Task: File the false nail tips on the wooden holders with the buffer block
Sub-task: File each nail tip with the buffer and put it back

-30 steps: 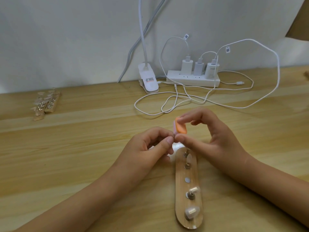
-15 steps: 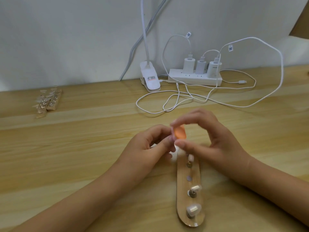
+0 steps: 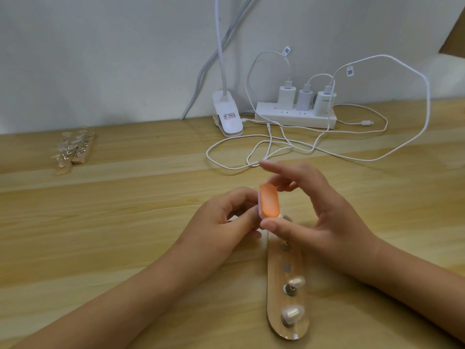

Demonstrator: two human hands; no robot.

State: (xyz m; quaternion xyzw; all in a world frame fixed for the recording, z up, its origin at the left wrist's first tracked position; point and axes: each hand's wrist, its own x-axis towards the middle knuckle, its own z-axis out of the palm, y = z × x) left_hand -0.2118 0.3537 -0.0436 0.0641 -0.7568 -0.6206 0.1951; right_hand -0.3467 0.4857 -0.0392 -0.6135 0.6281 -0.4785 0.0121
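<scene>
Head view: the right hand (image 3: pixel 327 217) pinches the orange buffer block (image 3: pixel 345 204) between thumb and middle finger above the far end of the wooden holder (image 3: pixel 276 298), and the left hand (image 3: pixel 221 222) touches its pink edge with curled fingers, but what they pinch I cannot tell. Open table (image 3: pixel 125 222) lies at left up to two spare holders (image 3: pixel 75 152); white cables (image 3: pixel 428 104) lie close behind the hands. The label (image 3: pixel 230 117) on the clip lamp (image 3: pixel 226 104) is too small to read; the right index finger, on the block half a second ago, is now lifted off.
</scene>
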